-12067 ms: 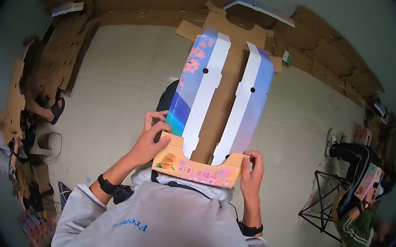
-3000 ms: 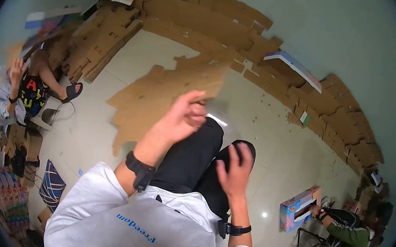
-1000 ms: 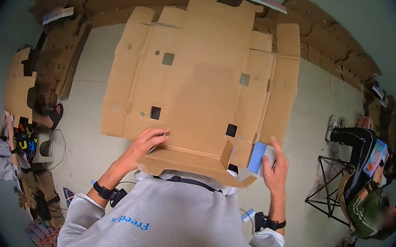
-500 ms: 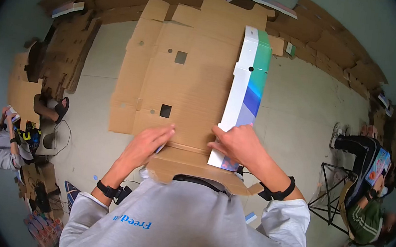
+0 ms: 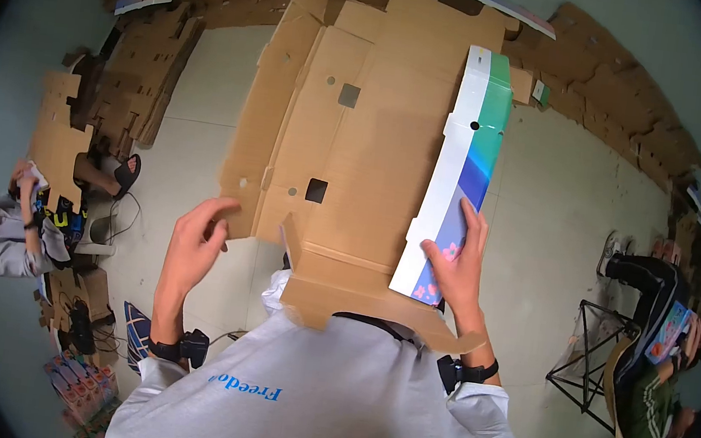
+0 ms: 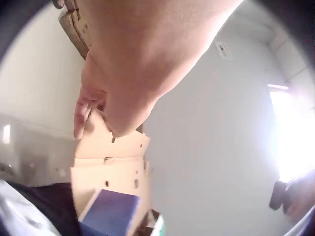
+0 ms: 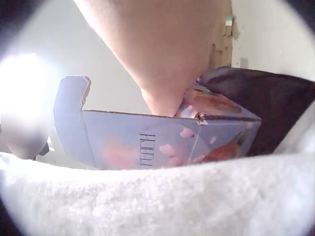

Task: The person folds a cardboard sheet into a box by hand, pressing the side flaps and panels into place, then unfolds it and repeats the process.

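A partly folded cardboard box (image 5: 392,155) lies across the person's lap, plain brown inside facing up. Its right side wall (image 5: 460,167) is folded over, showing white and a green, blue and purple print with pink blossoms. The right hand (image 5: 457,270) rests on this wall near its front end, fingers straight, thumb spread toward the white strip. At the left, the left hand (image 5: 197,240) pinches the near corner of the raised side flap (image 5: 262,122); the left wrist view shows the flap's edge (image 6: 101,132) at the fingers. The front panel (image 5: 376,300) stands near the waist.
Stacked flat cardboard (image 5: 608,84) lines the wall behind. One person (image 5: 13,224) sits at the left, another in green (image 5: 645,400) at the right by a black-framed stand (image 5: 594,359). Printed boxes (image 5: 80,387) are piled at lower left.
The right side wall was folded inward, and the right hand has turned to lie along it. The left hand has moved from the front corner out to the left flap, which now tilts up.
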A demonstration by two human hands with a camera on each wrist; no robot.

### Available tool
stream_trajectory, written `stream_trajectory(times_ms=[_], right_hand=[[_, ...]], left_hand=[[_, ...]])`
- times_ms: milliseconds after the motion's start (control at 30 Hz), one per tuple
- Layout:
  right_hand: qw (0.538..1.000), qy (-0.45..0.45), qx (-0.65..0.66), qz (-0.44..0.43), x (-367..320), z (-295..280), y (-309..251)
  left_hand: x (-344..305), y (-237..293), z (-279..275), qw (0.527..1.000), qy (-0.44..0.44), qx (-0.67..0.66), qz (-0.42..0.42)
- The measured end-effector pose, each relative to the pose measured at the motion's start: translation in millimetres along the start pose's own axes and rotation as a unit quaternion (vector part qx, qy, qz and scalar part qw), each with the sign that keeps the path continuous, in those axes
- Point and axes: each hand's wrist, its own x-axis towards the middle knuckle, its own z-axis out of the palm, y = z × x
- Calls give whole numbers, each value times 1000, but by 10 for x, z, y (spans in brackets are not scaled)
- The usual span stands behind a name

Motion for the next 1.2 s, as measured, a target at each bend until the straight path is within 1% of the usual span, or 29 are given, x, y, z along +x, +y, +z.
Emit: stream_trajectory(times_ms=[33,133,167,233,267,333,367,433,467,500,533,600,633,667,700,733,800,833,867,900,933,1033,1100,1133,1167,1200], right_hand=[[1000,-4,4,1,5,-13,-3],[1000,-12,-11,-14,14,-52,6],[999,-14,-22,-19,17,-62,5],[998,-20,-43,-30,20,-105,19],[999,-24,-29,-25,27,-110,33],[999,-30,-2,-14,26,-76,63],[1000,-20,16,-12,19,-66,70],[999,3,50,-9,24,-38,63],[995,23,101,11,11,4,39],[987,43,152,31,-11,65,2],[976,63,204,54,-52,97,-11],[974,104,192,58,-138,168,133],[973,125,186,57,-150,194,178],[977,136,151,64,-167,202,168],[980,147,117,70,-180,197,140],[981,160,83,78,-197,177,142],[980,138,119,82,-191,152,221],[979,125,136,81,-182,158,245],[973,118,180,82,-181,137,265],[964,112,225,82,-175,69,304],[953,108,269,83,-167,8,334],[895,179,394,111,-226,-112,226],[942,195,252,105,-261,-152,56],[978,181,61,85,-271,-150,-68],[976,159,-132,62,-286,-128,-140],[980,150,-122,53,-299,-98,-153]], left_hand=[[-9,156,-6,997,-2,57,54],[-73,429,16,965,-87,114,222],[-91,541,109,950,-87,124,272],[-88,713,379,926,-141,127,325],[-83,768,505,913,-166,129,349],[11,848,778,887,-234,181,355],[66,830,877,871,-267,205,358],[190,614,1051,856,-238,222,402],[223,530,1090,847,-224,230,424],[226,564,966,837,-301,262,374],[218,600,855,825,-284,287,394],[202,617,680,800,-248,334,431],[179,528,629,836,-273,277,388],[114,406,582,865,-297,217,341],[100,400,561,888,-318,158,294],[121,428,582,900,-317,109,277],[141,532,627,920,-312,8,237],[167,462,692,944,-261,-46,198],[213,325,796,961,-206,-99,158],[249,241,901,970,-151,-150,118],[276,216,985,974,-122,-138,132],[297,167,1168,980,-52,-99,167],[244,157,1222,981,-22,-60,184],[244,170,1234,981,-20,-61,182],[246,189,1238,981,-18,-63,180],[259,194,1245,981,-17,-65,179]])
